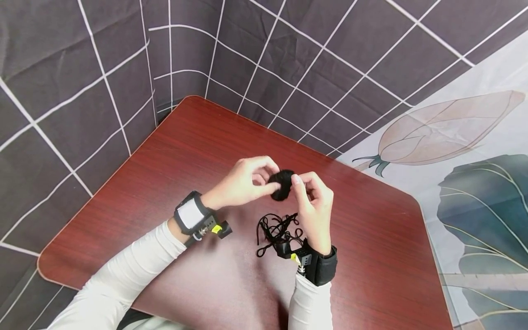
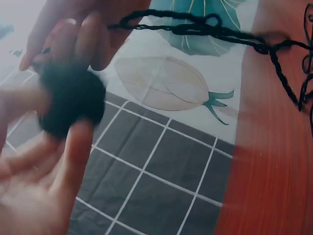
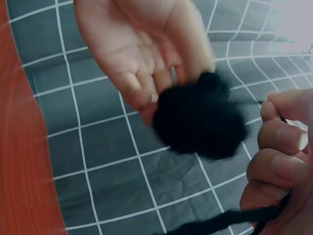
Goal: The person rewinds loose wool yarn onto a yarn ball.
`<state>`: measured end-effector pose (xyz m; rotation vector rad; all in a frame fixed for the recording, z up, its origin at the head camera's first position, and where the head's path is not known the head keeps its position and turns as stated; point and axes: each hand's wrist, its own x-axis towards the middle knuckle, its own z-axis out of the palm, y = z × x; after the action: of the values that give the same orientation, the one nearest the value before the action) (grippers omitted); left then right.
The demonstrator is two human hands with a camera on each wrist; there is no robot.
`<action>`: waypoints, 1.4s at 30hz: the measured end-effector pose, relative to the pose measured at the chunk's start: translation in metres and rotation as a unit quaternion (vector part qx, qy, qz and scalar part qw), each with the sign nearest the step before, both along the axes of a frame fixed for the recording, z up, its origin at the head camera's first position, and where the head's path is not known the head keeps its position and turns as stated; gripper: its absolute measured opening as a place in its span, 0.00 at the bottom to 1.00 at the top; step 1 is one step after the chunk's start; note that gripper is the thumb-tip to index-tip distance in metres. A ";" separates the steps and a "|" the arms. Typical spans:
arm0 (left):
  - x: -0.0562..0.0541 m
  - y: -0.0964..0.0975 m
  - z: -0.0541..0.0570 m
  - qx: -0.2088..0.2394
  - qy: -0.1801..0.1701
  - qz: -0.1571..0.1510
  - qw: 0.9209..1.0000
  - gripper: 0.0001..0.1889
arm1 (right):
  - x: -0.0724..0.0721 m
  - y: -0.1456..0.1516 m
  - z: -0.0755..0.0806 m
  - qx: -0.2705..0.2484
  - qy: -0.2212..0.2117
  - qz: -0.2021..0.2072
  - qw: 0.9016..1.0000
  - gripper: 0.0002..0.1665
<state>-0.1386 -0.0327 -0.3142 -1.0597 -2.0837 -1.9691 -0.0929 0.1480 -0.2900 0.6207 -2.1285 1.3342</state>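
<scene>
A small fuzzy ball of black yarn [image 1: 282, 187] is held up above the table between my hands. My left hand [image 1: 243, 182] grips it with thumb and fingers, and in the left wrist view the yarn ball [image 2: 73, 102] looks blurred. Close by on the right, my right hand [image 1: 316, 204] pinches a strand, thumb against curled fingers. A thin length of yarn runs from that pinch to the ball [image 3: 200, 122] in the right wrist view. More yarn [image 2: 195, 27] trails from the right hand toward a loose, looped tangle of black yarn [image 1: 277, 229] on the tabletop.
The reddish-brown table [image 1: 185, 151] has rounded corners. Dark cloth with a white grid [image 1: 264, 64] hangs along its far and left sides. To the right is a white sheet with leaf prints [image 1: 453, 133]. Each wrist wears a strapped camera, the right one beside the tangle.
</scene>
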 end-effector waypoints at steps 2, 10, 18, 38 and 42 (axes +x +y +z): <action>0.000 -0.001 -0.001 -0.006 -0.013 -0.066 0.998 0.11 | 0.000 0.003 0.000 -0.011 0.001 -0.007 1.000 0.07; -0.005 -0.006 -0.003 0.039 -0.048 -0.254 0.965 0.09 | 0.000 0.008 0.001 -0.031 0.007 0.000 0.999 0.07; -0.005 -0.007 -0.004 0.183 -0.096 -0.264 0.942 0.11 | -0.004 0.004 -0.003 -0.015 0.003 0.026 1.000 0.07; -0.005 0.000 -0.001 0.125 -0.022 0.134 0.983 0.12 | -0.002 -0.008 -0.005 0.127 -0.059 0.081 0.987 0.12; -0.005 0.000 -0.005 0.003 0.013 0.095 0.995 0.10 | -0.001 -0.005 -0.003 0.118 -0.044 0.049 0.991 0.12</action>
<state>-0.1440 -0.0329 -0.3190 -0.8474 -2.0777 -1.8598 -0.0936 0.1433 -0.2933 0.7840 -2.3766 1.1877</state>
